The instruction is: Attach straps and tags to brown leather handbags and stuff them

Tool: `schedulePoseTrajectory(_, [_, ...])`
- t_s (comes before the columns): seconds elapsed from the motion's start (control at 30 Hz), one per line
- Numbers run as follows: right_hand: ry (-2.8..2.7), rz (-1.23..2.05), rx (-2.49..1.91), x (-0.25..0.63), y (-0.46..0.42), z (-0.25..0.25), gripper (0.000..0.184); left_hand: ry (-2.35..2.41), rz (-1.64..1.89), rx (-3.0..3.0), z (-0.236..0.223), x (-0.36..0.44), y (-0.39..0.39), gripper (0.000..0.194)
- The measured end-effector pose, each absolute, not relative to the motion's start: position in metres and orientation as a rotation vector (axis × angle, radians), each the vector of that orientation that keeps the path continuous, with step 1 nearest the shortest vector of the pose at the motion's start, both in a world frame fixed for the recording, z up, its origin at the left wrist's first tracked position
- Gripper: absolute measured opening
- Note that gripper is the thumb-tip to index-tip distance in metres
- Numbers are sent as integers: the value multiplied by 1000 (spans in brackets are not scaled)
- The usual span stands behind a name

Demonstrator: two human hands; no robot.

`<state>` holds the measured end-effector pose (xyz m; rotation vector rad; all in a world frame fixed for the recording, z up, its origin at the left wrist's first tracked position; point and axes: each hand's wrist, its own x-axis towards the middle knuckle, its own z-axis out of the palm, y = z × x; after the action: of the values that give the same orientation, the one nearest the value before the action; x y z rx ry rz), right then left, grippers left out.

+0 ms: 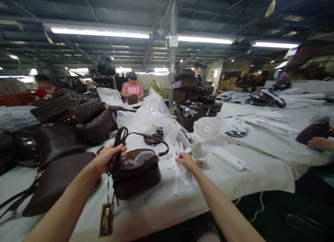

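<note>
My left hand (112,156) is closed around the gathered strap of a dark brown handbag (138,181). The bag stands on the white-covered table, its top open, with crumpled translucent wrapping (139,160) inside. A black and gold hang tag (106,219) dangles from its left side, past the table edge. To the right of the bag, my right hand (185,160) has its fingertips pinched at a pile of thin white strips (177,172). Whether a single strip sits between those fingers is too small to make out.
Brown handbags (75,137) are heaped at left, and more (186,92) are stacked by the pillar. A white fan (206,129), a power strip (229,158) with a trailing cord, and plastic wrapping (153,113) lie beyond my hands. Another person's hand (320,143) is at far right.
</note>
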<state>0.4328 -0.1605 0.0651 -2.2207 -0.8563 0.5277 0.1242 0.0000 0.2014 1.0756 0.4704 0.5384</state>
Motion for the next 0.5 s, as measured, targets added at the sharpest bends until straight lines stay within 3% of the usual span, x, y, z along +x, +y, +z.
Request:
schedulePoseTrajectory(0.33, [-683, 936, -1186, 395, -232, 106, 45, 433, 490, 1085, 195, 122, 12, 15])
schedulePoseTrajectory(0.5, [-728, 1010, -1103, 362, -241, 136, 45, 462, 494, 1108, 196, 122, 6, 18])
